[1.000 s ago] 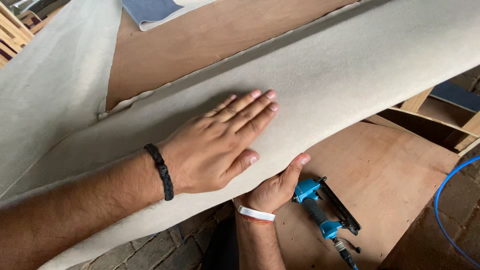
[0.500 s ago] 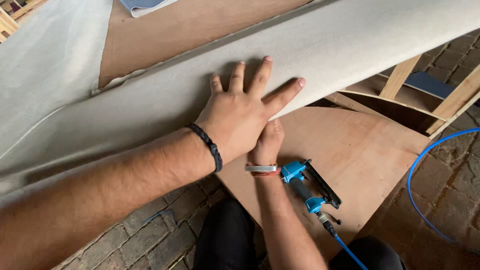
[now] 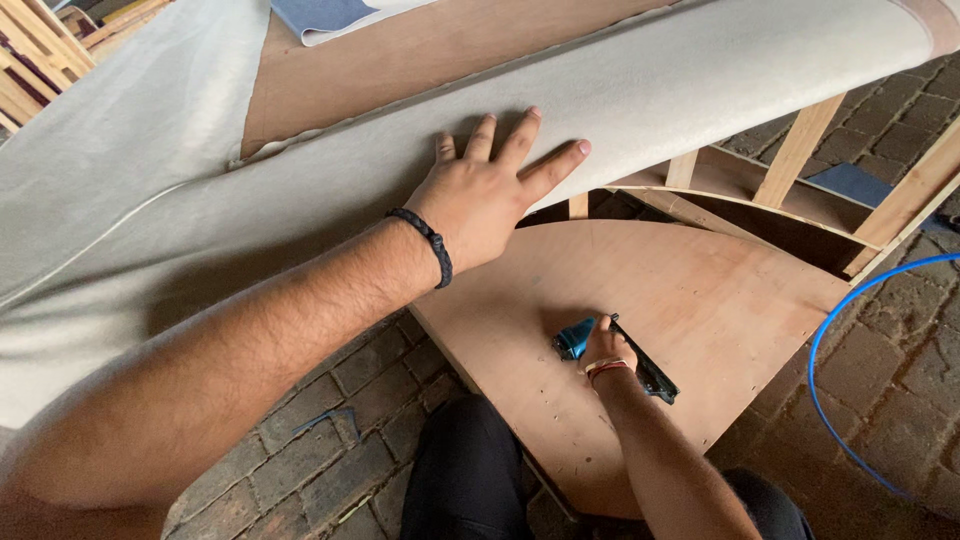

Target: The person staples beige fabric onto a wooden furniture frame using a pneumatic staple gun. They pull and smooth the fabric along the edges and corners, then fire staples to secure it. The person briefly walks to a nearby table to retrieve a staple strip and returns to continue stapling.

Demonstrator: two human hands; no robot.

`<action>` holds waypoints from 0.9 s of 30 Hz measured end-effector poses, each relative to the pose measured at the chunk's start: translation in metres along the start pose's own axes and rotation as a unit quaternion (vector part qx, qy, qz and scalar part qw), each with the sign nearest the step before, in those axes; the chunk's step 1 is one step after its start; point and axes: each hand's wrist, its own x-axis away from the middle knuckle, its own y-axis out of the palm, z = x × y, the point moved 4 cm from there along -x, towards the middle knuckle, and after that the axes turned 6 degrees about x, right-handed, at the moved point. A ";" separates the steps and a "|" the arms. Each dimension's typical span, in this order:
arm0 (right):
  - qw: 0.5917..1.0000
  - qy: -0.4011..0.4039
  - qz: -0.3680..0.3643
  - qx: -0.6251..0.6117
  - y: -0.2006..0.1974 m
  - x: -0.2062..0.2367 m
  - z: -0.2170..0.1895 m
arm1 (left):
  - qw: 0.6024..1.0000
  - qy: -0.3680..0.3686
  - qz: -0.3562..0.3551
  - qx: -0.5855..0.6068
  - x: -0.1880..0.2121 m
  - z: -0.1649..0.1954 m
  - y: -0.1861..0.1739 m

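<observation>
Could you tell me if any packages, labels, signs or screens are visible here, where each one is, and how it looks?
None can be seen: no package, label, sign or screen.
The left hand lies flat on the grey fabric; the right hand grips a blue staple gun on the plywood panel, and no label can be made out on the tool.

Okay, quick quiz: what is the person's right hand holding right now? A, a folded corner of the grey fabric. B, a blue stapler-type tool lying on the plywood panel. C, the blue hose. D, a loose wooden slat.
B: the right hand grips the blue tool on the plywood panel, while the left hand lies flat on the grey fabric.
</observation>
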 end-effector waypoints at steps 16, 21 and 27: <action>0.270 -0.221 -0.277 -0.895 -0.034 0.089 -0.021 | 0.999 -0.017 -0.043 -0.009 -0.001 0.001 0.001; 0.113 -0.247 -0.283 -0.920 -0.033 0.078 -0.073 | 1.000 -0.015 -0.016 -0.007 0.000 0.003 0.000; 0.032 -0.251 -0.350 -0.902 -0.032 0.065 -0.106 | 1.000 -0.011 -0.009 -0.011 0.001 0.004 0.001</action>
